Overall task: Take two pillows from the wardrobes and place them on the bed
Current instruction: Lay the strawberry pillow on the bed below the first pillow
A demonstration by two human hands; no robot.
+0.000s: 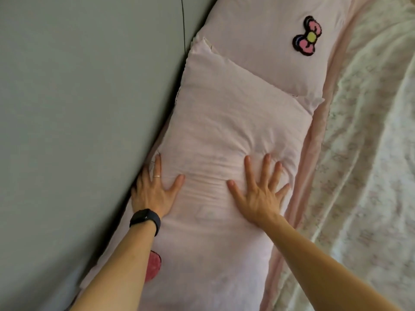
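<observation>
Pillows laid end to end along the grey headboard (78, 108), both hands flat on the near one.

Left: headboard tight against pillow edge, no gap. Left hand (152, 191), ringed, black wristband (146, 219), spread open, gripping nothing, fingers wedged at that edge. Near pillow (224, 131), long axis near to far, overlapping far pillow (258, 41) with bow patch (307, 37). Right hand (260, 191) splayed, pressing down, holding nothing. Right: floral bedspread (370, 153), open room.

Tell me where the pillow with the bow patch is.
In the head view the bow-patch pillow lies at the top, against the grey headboard, its near end tucked under the plain pink pillow under both hands.
</observation>
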